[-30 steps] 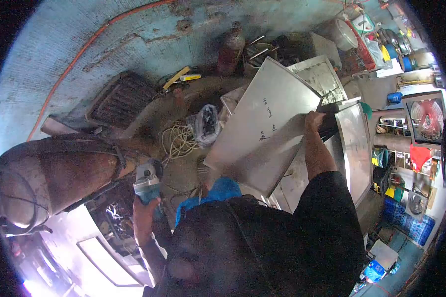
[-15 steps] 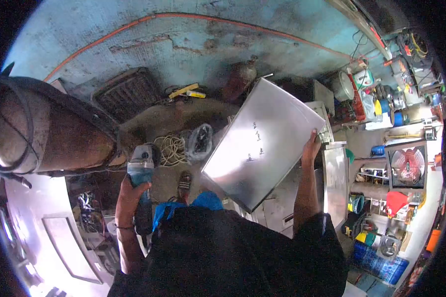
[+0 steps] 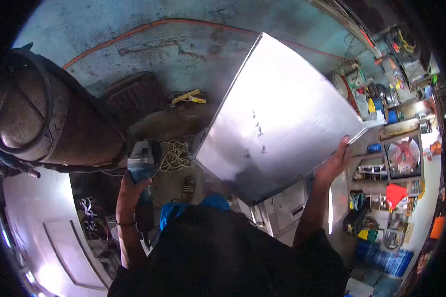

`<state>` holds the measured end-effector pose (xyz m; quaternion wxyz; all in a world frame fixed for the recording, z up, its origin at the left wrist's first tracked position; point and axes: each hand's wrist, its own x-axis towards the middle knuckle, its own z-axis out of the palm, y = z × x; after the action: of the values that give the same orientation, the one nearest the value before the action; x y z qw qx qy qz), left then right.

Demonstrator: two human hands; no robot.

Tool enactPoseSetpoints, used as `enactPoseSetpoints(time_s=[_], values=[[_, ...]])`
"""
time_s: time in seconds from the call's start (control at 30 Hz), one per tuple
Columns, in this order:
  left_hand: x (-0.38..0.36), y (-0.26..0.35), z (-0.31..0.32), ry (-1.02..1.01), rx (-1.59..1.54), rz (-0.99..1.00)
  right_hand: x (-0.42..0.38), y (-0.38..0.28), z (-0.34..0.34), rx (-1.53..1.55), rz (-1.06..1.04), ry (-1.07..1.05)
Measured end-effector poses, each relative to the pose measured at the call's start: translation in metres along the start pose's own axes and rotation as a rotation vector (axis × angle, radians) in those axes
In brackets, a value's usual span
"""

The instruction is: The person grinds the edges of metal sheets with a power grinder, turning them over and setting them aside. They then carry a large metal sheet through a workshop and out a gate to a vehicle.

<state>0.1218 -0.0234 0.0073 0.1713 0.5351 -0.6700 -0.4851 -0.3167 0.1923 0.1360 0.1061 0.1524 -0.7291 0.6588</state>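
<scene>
My left hand [image 3: 130, 192] is wrapped round the body of an angle grinder [image 3: 141, 166], its grey head pointing away from me. With my right hand [image 3: 336, 163] I grip the right edge of a shiny sheet metal panel [image 3: 287, 109]. The panel is held up tilted in front of me, and small dark handwritten marks show near its middle. Its folded lower edge faces my body. My right fingertips lie over the panel's edge; the rest of that grip is partly hidden.
A large rusty tank [image 3: 59, 119] with a hose stands at the left. Coiled cord [image 3: 174, 156] lies on the floor ahead. A red-bladed fan [image 3: 404, 157] and cluttered shelves line the right. A pale metal door panel [image 3: 49, 208] is at lower left.
My right hand has moved right and slightly down, and the metal panel has come up closer, tilting more towards me. The grinder in my left hand has hardly moved.
</scene>
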Motion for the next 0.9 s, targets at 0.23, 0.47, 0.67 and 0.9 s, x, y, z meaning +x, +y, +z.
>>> enactPoseSetpoints(time_s=[0.23, 0.47, 0.67, 0.9], values=[[0.009, 0.0, -0.01, -0.125, -0.265, -0.086, -0.009, -0.073, -0.029, -0.017, -0.25, 0.393], [0.0, 0.038, -0.006, -0.097, -0.019, -0.077, -0.014, -0.041, -0.06, -0.009, -0.476, 0.559], [-0.005, 0.06, 0.012, -0.121, 0.113, -0.087, 0.001, 0.008, -0.089, -0.218, -0.397, 0.548], [-0.028, 0.078, 0.036, -0.143, 0.12, 0.028, -0.011, 0.016, -0.108, 0.132, -0.357, 0.629]])
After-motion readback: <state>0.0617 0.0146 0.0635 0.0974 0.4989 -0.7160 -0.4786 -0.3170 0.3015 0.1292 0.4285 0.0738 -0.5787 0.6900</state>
